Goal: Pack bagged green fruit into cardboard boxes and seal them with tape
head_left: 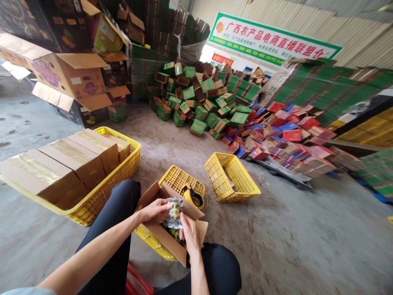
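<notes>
Between my two hands is a small clear plastic packet (175, 213) with yellow and dark contents that I cannot make out. My left hand (158, 208) pinches its upper left edge. My right hand (188, 228) grips its lower right side. Both hands are above an open cardboard box (166, 242) whose flaps stand outward. Dark green items (175, 235) show inside it, partly hidden by the packet and my hands. The box rests on a yellow plastic crate (153, 242) between my knees. A tape dispenser (193, 196) lies just beyond the box on another yellow crate (175, 178).
On my left, a long yellow crate (135, 157) holds several taped cartons (76, 153). Another yellow crate (235, 176) stands ahead to the right. Green boxes (198, 127) and red and blue boxes (291, 135) lie heaped farther off. Large open cartons (70, 76) are stacked at the back left.
</notes>
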`<state>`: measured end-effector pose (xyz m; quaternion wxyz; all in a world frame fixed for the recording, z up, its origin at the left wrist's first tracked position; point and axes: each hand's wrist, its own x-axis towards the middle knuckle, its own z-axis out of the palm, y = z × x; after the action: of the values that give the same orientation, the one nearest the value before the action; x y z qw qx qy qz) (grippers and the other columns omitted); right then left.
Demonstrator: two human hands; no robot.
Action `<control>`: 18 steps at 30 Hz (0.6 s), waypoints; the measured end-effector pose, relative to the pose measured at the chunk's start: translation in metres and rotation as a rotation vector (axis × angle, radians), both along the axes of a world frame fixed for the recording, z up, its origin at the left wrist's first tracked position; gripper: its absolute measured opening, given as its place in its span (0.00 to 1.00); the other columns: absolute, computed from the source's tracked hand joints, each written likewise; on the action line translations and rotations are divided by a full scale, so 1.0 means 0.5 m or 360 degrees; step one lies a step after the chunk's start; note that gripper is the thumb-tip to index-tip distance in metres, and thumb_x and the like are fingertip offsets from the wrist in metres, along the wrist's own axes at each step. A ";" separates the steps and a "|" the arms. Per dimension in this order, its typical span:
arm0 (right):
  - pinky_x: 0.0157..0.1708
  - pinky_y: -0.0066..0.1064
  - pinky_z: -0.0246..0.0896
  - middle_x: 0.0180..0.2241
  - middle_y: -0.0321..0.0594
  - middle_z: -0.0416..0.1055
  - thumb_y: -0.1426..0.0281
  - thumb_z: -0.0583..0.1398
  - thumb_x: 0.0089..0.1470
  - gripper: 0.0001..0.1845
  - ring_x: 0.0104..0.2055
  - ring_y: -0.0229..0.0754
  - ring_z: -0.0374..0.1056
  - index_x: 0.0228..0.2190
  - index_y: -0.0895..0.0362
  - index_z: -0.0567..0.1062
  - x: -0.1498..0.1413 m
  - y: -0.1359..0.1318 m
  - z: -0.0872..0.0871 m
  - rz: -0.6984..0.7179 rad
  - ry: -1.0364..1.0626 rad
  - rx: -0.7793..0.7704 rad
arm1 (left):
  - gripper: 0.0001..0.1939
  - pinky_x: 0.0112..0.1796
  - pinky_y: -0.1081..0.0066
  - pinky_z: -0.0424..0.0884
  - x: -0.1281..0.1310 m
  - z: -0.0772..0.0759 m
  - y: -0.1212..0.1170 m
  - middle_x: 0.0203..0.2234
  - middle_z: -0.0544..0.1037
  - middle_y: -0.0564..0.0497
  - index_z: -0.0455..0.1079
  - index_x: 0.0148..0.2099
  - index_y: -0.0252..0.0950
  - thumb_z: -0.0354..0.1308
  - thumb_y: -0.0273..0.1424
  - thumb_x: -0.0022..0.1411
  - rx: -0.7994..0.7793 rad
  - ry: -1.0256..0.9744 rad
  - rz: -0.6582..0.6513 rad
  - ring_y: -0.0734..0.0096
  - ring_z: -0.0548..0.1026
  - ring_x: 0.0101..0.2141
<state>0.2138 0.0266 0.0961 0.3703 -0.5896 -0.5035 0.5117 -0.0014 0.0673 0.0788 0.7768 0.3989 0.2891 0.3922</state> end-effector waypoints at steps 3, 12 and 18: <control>0.16 0.29 0.53 0.12 0.31 0.64 0.38 0.63 0.53 0.34 0.15 0.37 0.57 0.36 0.56 0.84 -0.001 0.004 0.016 0.0053 -0.0052 -0.0027 | 0.30 0.33 0.74 0.66 0.003 -0.009 0.001 0.33 0.80 0.47 0.78 0.48 0.30 0.69 0.54 0.60 -0.0063 0.0089 0.0062 0.74 0.74 0.29; 0.39 0.38 0.76 0.50 0.47 0.82 0.43 0.69 0.50 0.36 0.45 0.54 0.78 0.52 0.52 0.82 -0.001 0.005 0.039 -0.0047 0.0213 -0.0050 | 0.30 0.29 0.75 0.63 0.000 -0.012 -0.006 0.29 0.79 0.50 0.79 0.42 0.31 0.70 0.56 0.58 -0.0012 0.0337 -0.0059 0.73 0.72 0.27; 0.34 0.36 0.74 0.33 0.41 0.83 0.44 0.72 0.45 0.28 0.35 0.50 0.78 0.36 0.54 0.83 0.000 0.006 0.028 -0.0047 0.0324 -0.0048 | 0.31 0.40 0.71 0.71 -0.003 0.000 -0.008 0.44 0.82 0.43 0.78 0.54 0.33 0.74 0.50 0.57 -0.0055 0.0131 0.0005 0.64 0.79 0.40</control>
<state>0.2136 0.0297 0.1101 0.4181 -0.5474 -0.4468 0.5708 -0.0031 0.0631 0.0789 0.7704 0.4007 0.3282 0.3717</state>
